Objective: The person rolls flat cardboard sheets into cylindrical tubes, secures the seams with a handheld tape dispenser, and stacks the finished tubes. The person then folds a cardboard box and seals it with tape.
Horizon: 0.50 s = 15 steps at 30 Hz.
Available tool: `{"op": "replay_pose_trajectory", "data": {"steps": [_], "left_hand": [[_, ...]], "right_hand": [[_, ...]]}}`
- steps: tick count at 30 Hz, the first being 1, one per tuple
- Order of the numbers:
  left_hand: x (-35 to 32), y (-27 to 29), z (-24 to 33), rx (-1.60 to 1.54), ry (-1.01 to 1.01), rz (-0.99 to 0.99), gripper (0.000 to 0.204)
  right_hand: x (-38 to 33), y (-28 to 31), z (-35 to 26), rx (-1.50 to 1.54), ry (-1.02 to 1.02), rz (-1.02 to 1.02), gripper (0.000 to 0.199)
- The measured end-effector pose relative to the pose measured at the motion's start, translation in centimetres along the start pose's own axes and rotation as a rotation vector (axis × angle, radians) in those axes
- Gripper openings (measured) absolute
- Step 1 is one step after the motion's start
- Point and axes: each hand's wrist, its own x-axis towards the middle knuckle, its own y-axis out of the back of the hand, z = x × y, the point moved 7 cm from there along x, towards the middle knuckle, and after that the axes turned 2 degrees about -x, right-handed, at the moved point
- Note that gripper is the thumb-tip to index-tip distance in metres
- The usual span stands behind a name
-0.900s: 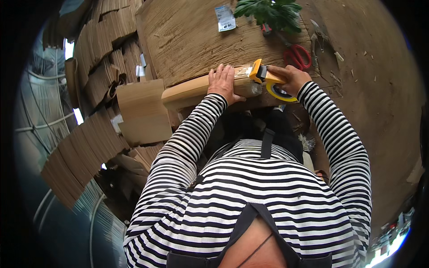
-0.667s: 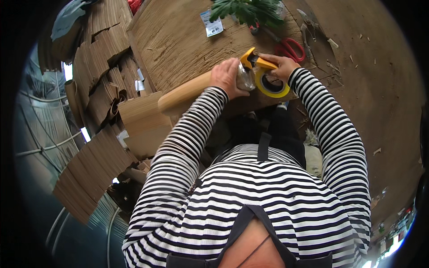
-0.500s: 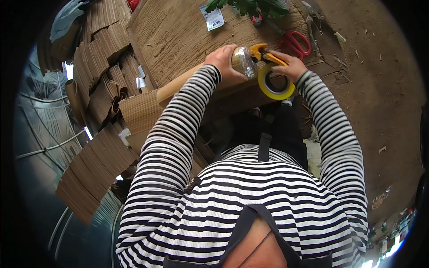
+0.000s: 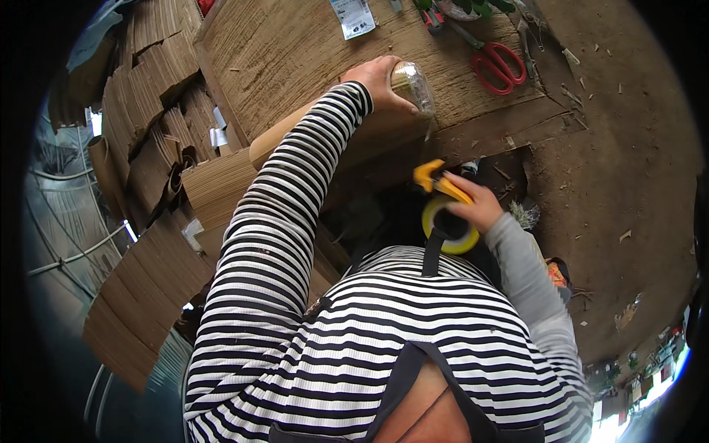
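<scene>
My left hand (image 4: 378,83) is wrapped over a long brown cardboard roll (image 4: 388,129) lying along the near edge of the wooden tabletop. Shiny clear plastic or tape covers the roll's right end (image 4: 416,83), just beyond my thumb. In my right hand (image 4: 480,210) is an orange-yellow tape dispenser (image 4: 456,189) carrying a large yellow-rimmed roll of tape (image 4: 428,219). It is held below the table edge, close to my body and apart from the cardboard roll. A faint clear strip seems to hang from the wrapped end; I cannot tell whether it reaches the dispenser.
Red-handled scissors (image 4: 478,65) lie at the tabletop's (image 4: 288,52) right side, near green leaves (image 4: 493,7). A white printed packet (image 4: 354,18) is at the far side. Stacked corrugated cardboard (image 4: 136,96) fills the left. Brown ground (image 4: 620,133) with scraps stretches right.
My right hand has pulled the tape dispenser away from the wrapped end, down toward my body. The left hand keeps its hold on the roll. The view has shifted slightly.
</scene>
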Motion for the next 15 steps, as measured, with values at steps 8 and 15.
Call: {"op": "replay_pose_trajectory", "data": {"steps": [8, 15], "left_hand": [[-6.4, -3.9, 3.7, 0.100, -0.176, 0.306, 0.091], [-12.7, -7.7, 2.0, -0.083, 0.042, 0.328, 0.118]], "right_hand": [[7.8, -6.3, -9.2, -0.934, 0.028, -0.487, 0.064], [-3.1, 4.3, -11.7, -0.828, 0.083, -0.201, 0.062]]}}
